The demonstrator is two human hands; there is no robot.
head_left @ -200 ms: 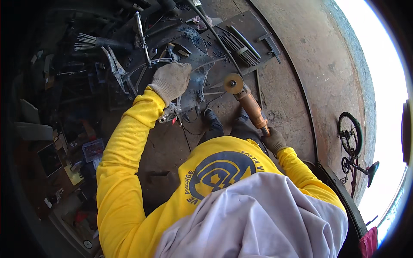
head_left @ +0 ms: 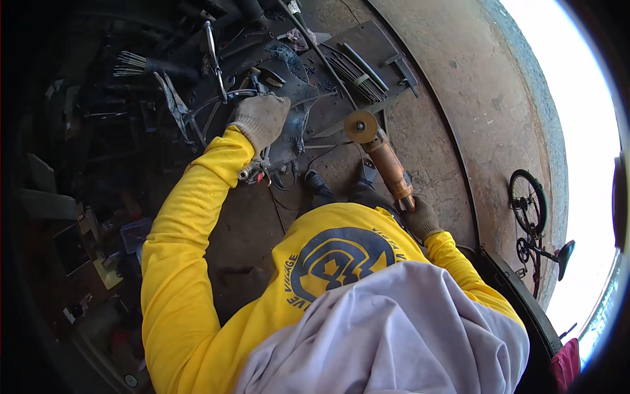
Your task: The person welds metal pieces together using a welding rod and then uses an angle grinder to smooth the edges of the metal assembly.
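Gloved, your left hand point(head_left: 260, 120) is pressing flat on dark metal point(head_left: 289, 72); right hand point(head_left: 420, 220), clamping the grinder point(head_left: 380, 157) mid-frame, needs steady grip.

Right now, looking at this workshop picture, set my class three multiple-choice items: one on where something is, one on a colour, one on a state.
1. Where is the bicycle?
A. on the pale ground at the right
B. among the tools at the left
C. on the metal plate

2. What colour are the sleeves?
A. blue
B. yellow
C. red

3. How is the angle grinder held?
A. lying loose on the floor
B. in the left hand
C. gripped at its rear end by the gloved right hand

Answers:
1 A, it stands at the right edge of the view.
2 B, both arms are bright yellow.
3 C, the right glove closes on it, while the gloved left hand rests on the dark metal piece.
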